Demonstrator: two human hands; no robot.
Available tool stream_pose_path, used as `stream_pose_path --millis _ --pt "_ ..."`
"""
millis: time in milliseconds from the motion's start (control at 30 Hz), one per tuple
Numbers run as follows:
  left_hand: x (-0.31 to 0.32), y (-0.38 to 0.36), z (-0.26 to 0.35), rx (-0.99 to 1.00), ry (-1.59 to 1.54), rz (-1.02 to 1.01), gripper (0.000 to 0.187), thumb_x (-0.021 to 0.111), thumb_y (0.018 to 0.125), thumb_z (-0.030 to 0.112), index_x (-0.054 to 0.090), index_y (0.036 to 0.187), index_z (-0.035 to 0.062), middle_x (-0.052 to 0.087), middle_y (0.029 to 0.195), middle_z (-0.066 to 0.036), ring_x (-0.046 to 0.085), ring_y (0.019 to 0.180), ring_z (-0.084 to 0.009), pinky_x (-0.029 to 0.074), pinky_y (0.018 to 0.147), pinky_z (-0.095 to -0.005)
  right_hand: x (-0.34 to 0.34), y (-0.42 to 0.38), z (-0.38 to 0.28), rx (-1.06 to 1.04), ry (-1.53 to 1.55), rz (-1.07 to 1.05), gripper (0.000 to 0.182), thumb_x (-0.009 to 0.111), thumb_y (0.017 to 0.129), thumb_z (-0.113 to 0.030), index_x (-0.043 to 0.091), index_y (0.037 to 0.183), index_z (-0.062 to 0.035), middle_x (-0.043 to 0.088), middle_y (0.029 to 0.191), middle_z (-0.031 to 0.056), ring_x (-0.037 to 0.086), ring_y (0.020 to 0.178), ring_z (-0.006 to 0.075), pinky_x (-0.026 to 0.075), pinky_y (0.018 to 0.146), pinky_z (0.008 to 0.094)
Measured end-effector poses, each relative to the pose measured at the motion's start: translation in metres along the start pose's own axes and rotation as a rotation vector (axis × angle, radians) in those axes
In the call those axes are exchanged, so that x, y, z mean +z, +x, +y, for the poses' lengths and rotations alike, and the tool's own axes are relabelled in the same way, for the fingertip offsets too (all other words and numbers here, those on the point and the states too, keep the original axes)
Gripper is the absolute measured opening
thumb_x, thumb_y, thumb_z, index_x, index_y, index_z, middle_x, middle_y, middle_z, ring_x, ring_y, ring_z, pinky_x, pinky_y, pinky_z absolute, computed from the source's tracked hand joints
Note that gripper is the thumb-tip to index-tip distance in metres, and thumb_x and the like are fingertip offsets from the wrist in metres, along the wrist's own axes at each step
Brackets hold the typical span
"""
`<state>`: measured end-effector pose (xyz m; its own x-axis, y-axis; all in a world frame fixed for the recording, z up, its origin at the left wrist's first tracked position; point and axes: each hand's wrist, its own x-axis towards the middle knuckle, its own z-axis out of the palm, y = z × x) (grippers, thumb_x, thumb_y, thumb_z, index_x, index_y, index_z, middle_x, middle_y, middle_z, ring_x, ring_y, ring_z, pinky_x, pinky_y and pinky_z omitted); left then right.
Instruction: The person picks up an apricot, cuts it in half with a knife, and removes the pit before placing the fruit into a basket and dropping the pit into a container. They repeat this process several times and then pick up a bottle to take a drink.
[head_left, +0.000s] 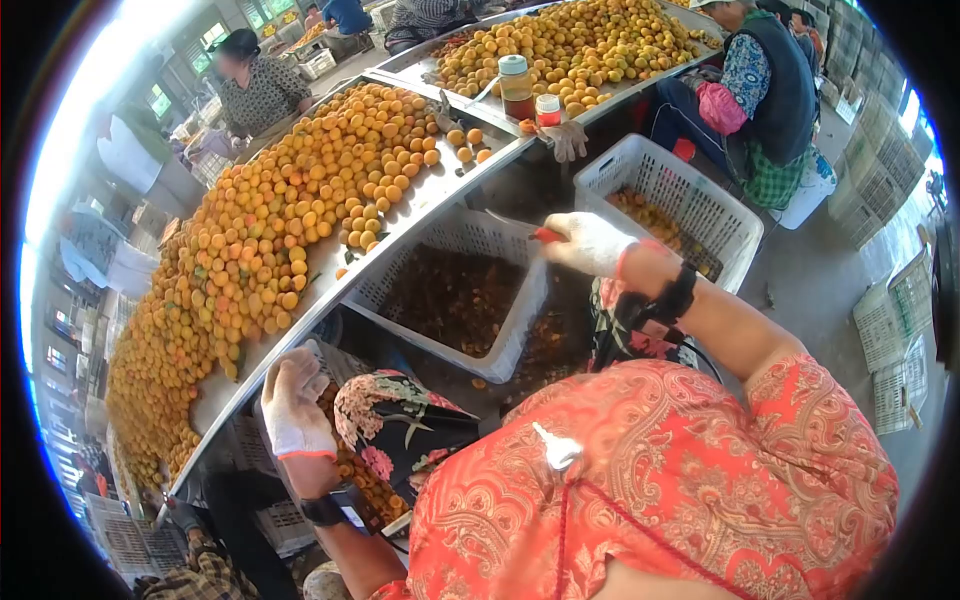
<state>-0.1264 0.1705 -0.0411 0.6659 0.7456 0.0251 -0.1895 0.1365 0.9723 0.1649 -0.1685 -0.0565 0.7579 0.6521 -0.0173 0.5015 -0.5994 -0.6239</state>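
My right hand (590, 243), in a white glove, is closed around the red handle of a small knife (512, 221). The blade points left over a white plastic crate (540, 300) with dark, wet-looking bits in it. My left hand (298, 402), also gloved, is beside the metal table edge with its fingers loosely bent and apart; I see nothing in it. Under that hand, partly hidden by my knee, lie orange fruit pieces (368, 487). A large heap of apricots (270, 215) covers the table beyond.
A metal table (410, 215) curves along the left, its raised edge close to my hands. Another crate (730, 225) with fruit pieces stands at right. A bottle (515, 88) and a spare glove (567, 140) are near the far corner. Co-workers (770, 90) sit around the tables.
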Motion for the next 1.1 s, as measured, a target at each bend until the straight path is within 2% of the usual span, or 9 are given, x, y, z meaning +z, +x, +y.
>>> stream_pose_path --millis 67,200,367,567,633,767,900,1000,1100 --pt "0.028 0.015 0.001 0.001 -0.009 -0.086 0.023 0.062 0.096 0.022 0.066 0.108 0.0026 0.070 0.102 -0.010 0.065 0.090 -0.0217 0.051 0.078 -0.0344 -0.005 0.004 0.008 0.030 0.014 -0.017 0.031 0.062 0.086 -0.027 0.065 0.104 -0.0030 0.068 0.101 0.0212 0.065 0.099 0.0369 0.050 0.086 0.0410" --pt "0.068 0.052 -0.016 -0.075 0.010 -0.249 0.025 0.061 0.096 0.021 0.066 0.108 -0.0002 0.070 0.100 -0.012 0.065 0.089 -0.0203 0.051 0.074 -0.0319 -0.004 0.021 0.024 0.073 -0.044 -0.054 0.030 0.062 0.086 -0.027 0.065 0.104 -0.0027 0.068 0.100 0.0210 0.066 0.097 0.0367 0.050 0.085 0.0411" --pt "0.101 0.089 -0.056 -0.167 0.114 -0.366 0.024 0.057 0.096 0.019 0.067 0.104 -0.0011 0.069 0.095 -0.010 0.064 0.081 -0.0193 0.049 0.072 -0.0318 0.000 0.057 0.030 0.128 -0.076 -0.193 0.028 0.060 0.086 -0.025 0.066 0.104 -0.0040 0.069 0.099 0.0200 0.066 0.096 0.0359 0.050 0.085 0.0422" --pt "0.109 0.107 -0.110 -0.321 0.101 -0.335 0.025 0.054 0.094 0.017 0.066 0.106 -0.0013 0.068 0.093 -0.009 0.062 0.079 -0.0188 0.048 0.072 -0.0312 0.005 0.114 0.031 0.043 -0.113 -0.084 0.028 0.061 0.086 -0.024 0.065 0.106 -0.0047 0.069 0.098 0.0199 0.065 0.097 0.0373 0.050 0.085 0.0436" --pt "0.106 0.115 -0.121 -0.359 0.049 -0.353 0.022 0.058 0.095 0.016 0.067 0.109 -0.0005 0.069 0.094 -0.009 0.064 0.082 -0.0179 0.050 0.072 -0.0306 0.009 0.134 0.032 -0.016 -0.121 -0.038 0.028 0.063 0.086 -0.023 0.065 0.106 -0.0051 0.068 0.095 0.0204 0.066 0.093 0.0384 0.051 0.081 0.0435" --pt "0.103 0.126 -0.095 -0.388 0.157 -0.234 0.026 0.054 0.096 0.018 0.066 0.108 -0.0018 0.068 0.095 -0.010 0.064 0.083 -0.0201 0.050 0.075 -0.0334 0.013 0.162 0.028 -0.044 -0.031 0.028 0.027 0.066 0.085 -0.021 0.064 0.106 -0.0044 0.067 0.085 0.0219 0.068 0.081 0.0374 0.052 0.071 0.0429" --pt "0.076 0.157 -0.083 -0.241 0.220 -0.175 0.028 0.055 0.096 0.019 0.064 0.109 -0.0037 0.068 0.094 -0.012 0.063 0.083 -0.0214 0.050 0.075 -0.0334 0.033 0.175 0.027 -0.117 0.079 0.018 0.022 0.066 0.084 -0.015 0.063 0.104 -0.0043 0.067 0.083 0.0198 0.068 0.080 0.0342 0.052 0.070 0.0398" --pt "0.068 0.180 -0.063 -0.183 0.268 -0.143 0.029 0.053 0.097 0.018 0.062 0.110 -0.0066 0.066 0.094 -0.012 0.062 0.083 -0.0196 0.049 0.076 -0.0326 0.048 0.179 0.023 -0.069 0.157 -0.071 0.024 0.067 0.084 -0.014 0.063 0.106 -0.0045 0.067 0.084 0.0191 0.069 0.080 0.0337 0.053 0.071 0.0389" --pt "0.061 0.203 -0.046 -0.115 0.379 -0.107 0.029 0.051 0.098 0.018 0.062 0.111 -0.0061 0.065 0.094 -0.011 0.060 0.082 -0.0177 0.048 0.077 -0.0311 0.058 0.182 0.025 -0.155 0.171 -0.092 0.022 0.068 0.084 -0.013 0.064 0.104 -0.0043 0.067 0.084 0.0184 0.068 0.081 0.0346 0.053 0.071 0.0390"
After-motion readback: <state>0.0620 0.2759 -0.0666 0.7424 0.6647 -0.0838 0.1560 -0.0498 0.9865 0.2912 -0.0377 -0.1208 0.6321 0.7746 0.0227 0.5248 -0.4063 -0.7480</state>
